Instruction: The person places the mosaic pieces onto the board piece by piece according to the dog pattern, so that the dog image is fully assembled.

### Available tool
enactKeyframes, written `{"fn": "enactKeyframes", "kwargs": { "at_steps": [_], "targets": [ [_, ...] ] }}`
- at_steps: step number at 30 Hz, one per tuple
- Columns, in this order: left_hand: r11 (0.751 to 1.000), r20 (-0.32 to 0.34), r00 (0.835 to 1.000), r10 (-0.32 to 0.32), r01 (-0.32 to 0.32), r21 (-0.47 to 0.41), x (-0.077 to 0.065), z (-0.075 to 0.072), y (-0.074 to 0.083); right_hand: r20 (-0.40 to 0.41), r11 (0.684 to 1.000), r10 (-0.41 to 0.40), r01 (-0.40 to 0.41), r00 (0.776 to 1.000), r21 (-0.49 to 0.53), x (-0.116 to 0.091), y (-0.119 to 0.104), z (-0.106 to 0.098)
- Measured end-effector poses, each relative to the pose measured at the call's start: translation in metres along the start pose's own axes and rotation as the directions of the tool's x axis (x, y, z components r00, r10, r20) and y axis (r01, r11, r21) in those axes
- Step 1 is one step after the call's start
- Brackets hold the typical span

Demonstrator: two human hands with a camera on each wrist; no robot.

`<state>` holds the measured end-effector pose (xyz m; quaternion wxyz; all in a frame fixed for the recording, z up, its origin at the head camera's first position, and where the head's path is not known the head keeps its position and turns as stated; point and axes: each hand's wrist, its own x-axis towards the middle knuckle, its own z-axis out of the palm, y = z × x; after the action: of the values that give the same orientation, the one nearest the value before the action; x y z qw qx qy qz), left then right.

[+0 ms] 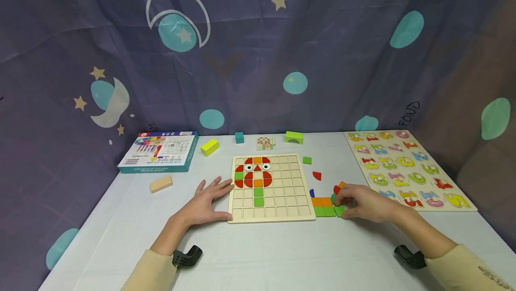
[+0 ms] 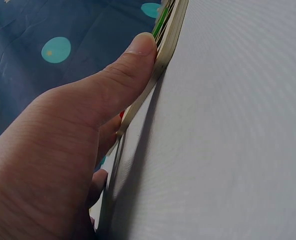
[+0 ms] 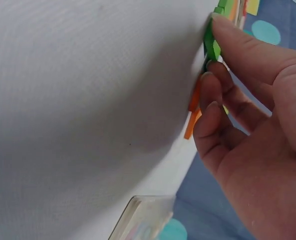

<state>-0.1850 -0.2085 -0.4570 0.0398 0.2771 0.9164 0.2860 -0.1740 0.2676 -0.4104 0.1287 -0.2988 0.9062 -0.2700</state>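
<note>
A wooden grid board (image 1: 282, 192) lies on the table, with red, orange and green tiles and two eye pieces forming a figure in its upper left part. My left hand (image 1: 207, 203) rests at the board's left side with spread fingers; in the left wrist view its thumb (image 2: 133, 55) touches the board's edge (image 2: 162, 57). To the right of the board, my right hand (image 1: 364, 202) pinches a green square tile (image 3: 210, 40) between thumb and fingertips. This tile sits tilted beside a row of green tiles (image 1: 324, 211), with orange tiles (image 1: 321, 202) just above.
Behind the board stand a pattern card (image 1: 265, 143), a green arch block (image 1: 294, 137), a teal cube (image 1: 239, 137) and a yellow block (image 1: 209, 147). A boxed set (image 1: 159, 152) and a wooden block (image 1: 161, 184) lie left. A number puzzle board (image 1: 407, 170) lies right.
</note>
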Motion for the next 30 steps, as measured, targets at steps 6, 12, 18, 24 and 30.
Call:
{"fn": "enactKeyframes", "kwargs": {
  "at_steps": [6, 12, 18, 24, 30],
  "targets": [
    [1.0, -0.002, 1.0, 0.008, -0.008, -0.005, 0.0, 0.0, 0.0, 0.001, 0.999, 0.005, -0.005, 1.0, 0.043, 0.0, 0.001, -0.001],
    [1.0, 0.005, 1.0, -0.002, 0.002, -0.002, 0.001, 0.0, 0.001, 0.004, 0.995, 0.024, -0.025, 1.0, 0.097, 0.001, 0.003, -0.009],
    [1.0, 0.01, 1.0, -0.006, 0.006, 0.004, 0.002, 0.0, 0.001, -0.013, 0.985, 0.043, -0.04, 0.999, 0.17, 0.011, -0.003, -0.015],
    [1.0, -0.007, 1.0, 0.015, -0.015, 0.0, 0.001, 0.0, 0.0, -0.05, 0.972, 0.042, -0.03, 0.998, 0.233, 0.035, -0.023, -0.005],
    [1.0, -0.01, 1.0, 0.011, -0.011, 0.005, 0.0, 0.0, -0.001, -0.094, 0.966, -0.022, 0.045, 0.995, 0.254, 0.064, -0.047, 0.012]
  ]
}}
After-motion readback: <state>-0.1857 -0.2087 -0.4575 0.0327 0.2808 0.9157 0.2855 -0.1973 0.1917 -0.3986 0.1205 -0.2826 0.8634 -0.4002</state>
